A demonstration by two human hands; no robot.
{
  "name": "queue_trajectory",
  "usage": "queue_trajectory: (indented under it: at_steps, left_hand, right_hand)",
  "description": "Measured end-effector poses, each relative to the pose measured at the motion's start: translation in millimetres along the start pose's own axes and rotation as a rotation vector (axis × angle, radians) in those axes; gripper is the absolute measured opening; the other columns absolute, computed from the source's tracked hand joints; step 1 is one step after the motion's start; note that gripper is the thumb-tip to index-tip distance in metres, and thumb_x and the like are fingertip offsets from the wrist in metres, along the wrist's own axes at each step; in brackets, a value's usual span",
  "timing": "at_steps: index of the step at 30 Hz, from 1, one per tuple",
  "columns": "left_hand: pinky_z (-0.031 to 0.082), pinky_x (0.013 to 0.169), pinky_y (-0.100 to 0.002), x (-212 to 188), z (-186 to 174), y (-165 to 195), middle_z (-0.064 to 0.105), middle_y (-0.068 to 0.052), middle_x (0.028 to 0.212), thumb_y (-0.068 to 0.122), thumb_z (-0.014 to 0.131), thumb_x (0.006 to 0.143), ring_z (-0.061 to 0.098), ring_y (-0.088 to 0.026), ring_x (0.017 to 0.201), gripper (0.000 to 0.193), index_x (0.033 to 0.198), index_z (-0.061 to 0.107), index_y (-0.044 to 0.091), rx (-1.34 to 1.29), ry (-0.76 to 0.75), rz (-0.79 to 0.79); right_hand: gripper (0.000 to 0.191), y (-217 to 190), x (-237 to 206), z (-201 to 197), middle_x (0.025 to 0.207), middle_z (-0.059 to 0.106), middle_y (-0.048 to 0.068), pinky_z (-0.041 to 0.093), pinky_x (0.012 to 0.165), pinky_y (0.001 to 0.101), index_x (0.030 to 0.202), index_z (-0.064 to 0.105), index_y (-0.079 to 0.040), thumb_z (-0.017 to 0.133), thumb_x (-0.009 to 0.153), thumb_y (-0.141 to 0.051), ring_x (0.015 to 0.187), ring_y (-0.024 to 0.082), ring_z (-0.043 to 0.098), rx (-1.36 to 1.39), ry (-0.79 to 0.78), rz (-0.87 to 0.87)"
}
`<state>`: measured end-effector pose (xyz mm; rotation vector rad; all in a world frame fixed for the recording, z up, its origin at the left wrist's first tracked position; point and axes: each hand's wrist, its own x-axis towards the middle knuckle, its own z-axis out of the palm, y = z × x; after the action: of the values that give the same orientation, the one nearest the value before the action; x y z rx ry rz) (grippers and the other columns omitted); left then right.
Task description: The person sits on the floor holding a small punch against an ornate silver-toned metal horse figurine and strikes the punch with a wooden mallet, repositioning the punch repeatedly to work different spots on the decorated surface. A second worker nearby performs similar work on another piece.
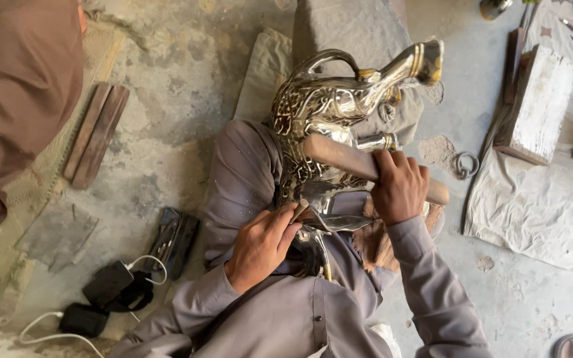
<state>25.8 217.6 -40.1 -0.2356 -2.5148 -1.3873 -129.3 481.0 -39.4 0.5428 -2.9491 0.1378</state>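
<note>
Gripping wooden mallet [359,162] – right hand [399,187]; left hand [261,244] pinching chisel [300,211] on ornate jug [339,106].

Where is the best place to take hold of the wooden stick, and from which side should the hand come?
Probably at its bare far end: the wooden stick lies slanted across the engraved metal jug, and the right hand already wraps its near end. That free end sticks out clear above the jug body, so fingers could close around it from above.

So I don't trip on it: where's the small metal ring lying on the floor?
In the head view, the small metal ring lies right of the engraved metal vessel, below the white wooden block.
</note>
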Motion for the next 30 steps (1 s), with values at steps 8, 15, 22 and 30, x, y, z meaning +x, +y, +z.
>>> queue_trajectory:
  at_steps: [8,15,22,30]
  left_hand:
    - [0.057,0.075,-0.041,10,-12,0,0.075,-0.016,0.110,0.015,0.073,0.093,0.071,-0.034,0.089,0.035,0.123,0.064,-0.002,-0.018,0.012,0.007]
    - [0.060,0.063,-0.031,42,-49,-3,0.079,-0.012,0.107,0.013,0.075,0.092,0.079,-0.020,0.076,0.022,0.109,0.068,0.002,-0.240,-0.140,-0.088]
    - [0.060,0.063,-0.024,94,-50,-6,0.078,-0.006,0.088,0.016,0.073,0.094,0.075,-0.010,0.076,0.027,0.115,0.066,0.000,-0.263,-0.009,-0.251]
    - [0.062,0.073,-0.023,137,3,-22,0.074,-0.007,0.101,0.010,0.067,0.099,0.072,-0.009,0.086,0.027,0.121,0.055,-0.002,-0.607,0.040,-0.222]
  right_hand:
    - [0.031,44,14,12,0.098,0.068,0.011,0.045,0.084,0.0439,0.110,0.065,-0.013,0.065,0.082,0.001,0.089,0.030,0.064,-0.187,0.094,0.156]
    - [0.048,105,-79,-6,0.108,0.072,0.017,0.055,0.083,0.0481,0.132,0.063,-0.006,0.074,0.086,-0.008,0.096,0.034,0.070,0.101,0.186,0.626]
    - [0.042,91,-144,17,0.093,0.072,0.011,0.054,0.073,0.0358,0.113,0.066,0.005,0.083,0.083,-0.018,0.081,0.018,0.066,0.772,0.193,0.975]
    - [0.033,79,-147,25,0.087,0.070,0.008,0.052,0.065,0.0327,0.104,0.070,0.005,0.082,0.085,-0.019,0.072,0.014,0.064,0.897,0.274,1.142]
